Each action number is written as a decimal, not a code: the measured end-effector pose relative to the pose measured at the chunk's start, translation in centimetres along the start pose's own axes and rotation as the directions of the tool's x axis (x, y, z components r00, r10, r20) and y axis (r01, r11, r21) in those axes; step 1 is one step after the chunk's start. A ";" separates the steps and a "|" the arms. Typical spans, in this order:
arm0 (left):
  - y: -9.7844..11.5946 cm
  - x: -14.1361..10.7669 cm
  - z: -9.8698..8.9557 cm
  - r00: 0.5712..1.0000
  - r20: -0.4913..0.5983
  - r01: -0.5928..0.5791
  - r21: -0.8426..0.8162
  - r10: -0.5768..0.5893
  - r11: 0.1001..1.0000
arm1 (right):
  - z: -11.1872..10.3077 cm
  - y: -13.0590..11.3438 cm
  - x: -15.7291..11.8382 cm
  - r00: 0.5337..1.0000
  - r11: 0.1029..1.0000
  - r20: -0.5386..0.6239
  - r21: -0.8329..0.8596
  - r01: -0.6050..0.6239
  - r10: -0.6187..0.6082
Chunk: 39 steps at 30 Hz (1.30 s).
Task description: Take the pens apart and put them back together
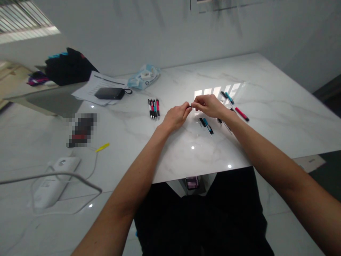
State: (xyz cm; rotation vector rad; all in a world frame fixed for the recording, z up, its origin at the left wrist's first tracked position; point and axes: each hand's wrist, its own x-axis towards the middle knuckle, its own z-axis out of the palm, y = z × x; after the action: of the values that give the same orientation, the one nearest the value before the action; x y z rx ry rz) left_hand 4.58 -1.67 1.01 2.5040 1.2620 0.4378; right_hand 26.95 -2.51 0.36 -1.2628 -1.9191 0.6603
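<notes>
My left hand [176, 116] is closed, with its thumb and forefinger pinching a small dark piece [189, 106], perhaps part of a pen. From the other side, my right hand [209, 105] pinches at the same piece, fingertips almost meeting the left ones. A row of several assembled pens [154, 109], with red, teal and black barrels, lies left of my hands. Below my right hand are a blue pen barrel [208, 126] and a black part [202, 122]. Beyond my right wrist lie a teal barrel [229, 97] and a red barrel [242, 114]; my forearm partly covers other pen parts.
On the marble-patterned table [279, 103], a blue-white plastic packet [145, 76] and a black case [109, 93] on papers [92, 82] lie at the back. To the left are a blurred dark object [82, 130], a yellow tag [102, 147] and a white power strip [56, 182] with a cable.
</notes>
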 end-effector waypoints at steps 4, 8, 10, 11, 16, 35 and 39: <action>0.3 -0.1 -0.3 0.999 0.030 0.020 0.073 -0.022 0.997 | -0.3 0.1 0.0 0.999 0.999 0.021 0.004 0.032 -0.032; 0.3 0.0 -0.2 0.999 0.046 -0.002 0.084 -0.002 0.996 | -0.5 0.0 0.1 0.999 0.996 0.030 -0.084 -0.020 0.022; 0.3 0.1 -0.1 0.999 0.042 -0.005 0.081 0.002 0.997 | -0.6 -0.1 0.1 1.000 0.999 0.019 -0.052 0.000 0.001; 0.2 0.1 -0.1 0.999 0.040 -0.002 0.081 -0.002 0.997 | -0.7 -0.1 0.1 1.000 0.999 0.014 -0.031 0.018 -0.017; 0.2 0.0 -0.1 0.999 0.036 0.016 0.094 -0.020 0.995 | -0.8 -0.3 0.0 1.000 0.998 0.012 -0.059 -0.006 0.007; 0.1 0.0 0.0 0.999 0.026 0.017 0.091 -0.020 0.996 | -0.8 -1.4 0.1 0.997 0.995 0.035 -0.081 -0.061 0.064; 0.0 0.0 0.0 1.000 0.008 0.026 0.064 -0.027 0.998 | -0.7 -1.2 0.0 0.998 0.996 0.021 -0.073 -0.050 0.052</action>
State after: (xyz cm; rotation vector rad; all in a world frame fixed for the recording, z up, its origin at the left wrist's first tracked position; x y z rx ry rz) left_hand 4.53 -1.65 1.01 2.5359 1.3242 0.3858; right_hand 26.88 -3.00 1.69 -1.3590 -1.9503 0.6385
